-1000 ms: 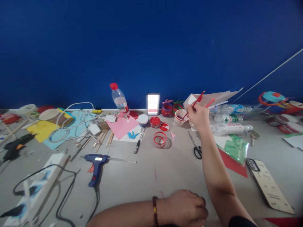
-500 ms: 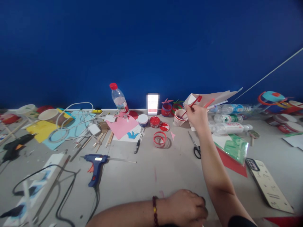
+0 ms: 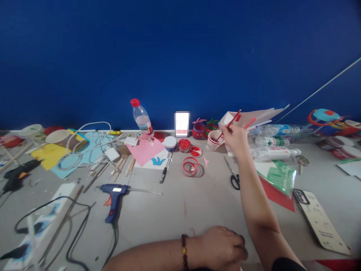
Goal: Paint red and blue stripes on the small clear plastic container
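Note:
My right hand (image 3: 234, 138) pinches a slim red stick, apparently a paintbrush (image 3: 233, 121), and its lower end dips into a white and red paper cup (image 3: 212, 145). Close to the front edge lies my left hand (image 3: 221, 246), palm down with its fingers curled under; whatever it may hold is hidden. Left of the cup are an open jar of red paint (image 3: 184, 145), its red-smeared lid (image 3: 196, 151) and a closed white-lidded jar (image 3: 170, 143). A clear ring with red edges (image 3: 190, 166) stands in front of them.
Scissors (image 3: 234, 177) lie beside my right forearm, with plastic bottles (image 3: 275, 153) and a phone (image 3: 320, 220) farther right. To the left are a blue glue gun (image 3: 114, 199), a power strip (image 3: 53, 214), pink paper (image 3: 145, 150) and a red-capped bottle (image 3: 142, 120).
The brush in my right hand has tilted slightly more upright, its tip still inside the cup. My left hand stays in place.

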A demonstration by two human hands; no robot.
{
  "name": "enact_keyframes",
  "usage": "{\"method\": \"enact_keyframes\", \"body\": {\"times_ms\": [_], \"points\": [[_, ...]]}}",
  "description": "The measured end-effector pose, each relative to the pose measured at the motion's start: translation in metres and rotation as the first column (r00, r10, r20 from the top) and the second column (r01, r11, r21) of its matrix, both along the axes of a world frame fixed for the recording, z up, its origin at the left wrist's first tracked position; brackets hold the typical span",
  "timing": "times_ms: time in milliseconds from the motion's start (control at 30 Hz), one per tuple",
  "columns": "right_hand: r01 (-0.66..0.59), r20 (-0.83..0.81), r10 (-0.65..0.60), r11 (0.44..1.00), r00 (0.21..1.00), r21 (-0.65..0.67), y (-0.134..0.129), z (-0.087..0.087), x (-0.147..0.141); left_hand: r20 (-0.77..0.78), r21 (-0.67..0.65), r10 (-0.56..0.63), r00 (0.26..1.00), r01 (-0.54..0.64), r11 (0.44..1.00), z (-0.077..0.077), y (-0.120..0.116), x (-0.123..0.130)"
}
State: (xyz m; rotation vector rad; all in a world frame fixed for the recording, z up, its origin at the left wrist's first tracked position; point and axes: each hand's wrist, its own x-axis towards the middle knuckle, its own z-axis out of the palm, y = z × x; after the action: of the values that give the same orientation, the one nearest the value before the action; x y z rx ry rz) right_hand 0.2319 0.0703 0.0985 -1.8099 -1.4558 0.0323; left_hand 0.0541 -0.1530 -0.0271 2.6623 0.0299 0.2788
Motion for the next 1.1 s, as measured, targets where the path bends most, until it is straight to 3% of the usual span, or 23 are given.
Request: {"method": "enact_keyframes", "body": {"times_ms": [200, 800, 1100], "points": [[0.011, 0.069, -0.017, 0.996, 0.997, 0.084, 0.0005, -0.0022, 0.0001, -0.007, -0.008, -0.006, 1.0, 0.006, 1.0, -0.0001, 0.0, 0.0007], [-0.023, 0.059, 0.02, 0.999, 0.998, 0.045, 0.0023, -0.0081, 0.0025, 0.003, 0.006, -0.018, 1.0, 0.018, 1.0, -0.003, -0.0008, 0.0007], [-0.019, 0.166, -0.004, 0.991, 0.986, 0.135, 0.0021, -0.0087, -0.002, 0.01, -0.002, -0.012, 1.0, 0.012, 1.0, -0.0034, 0.0001, 0.0002]]}}
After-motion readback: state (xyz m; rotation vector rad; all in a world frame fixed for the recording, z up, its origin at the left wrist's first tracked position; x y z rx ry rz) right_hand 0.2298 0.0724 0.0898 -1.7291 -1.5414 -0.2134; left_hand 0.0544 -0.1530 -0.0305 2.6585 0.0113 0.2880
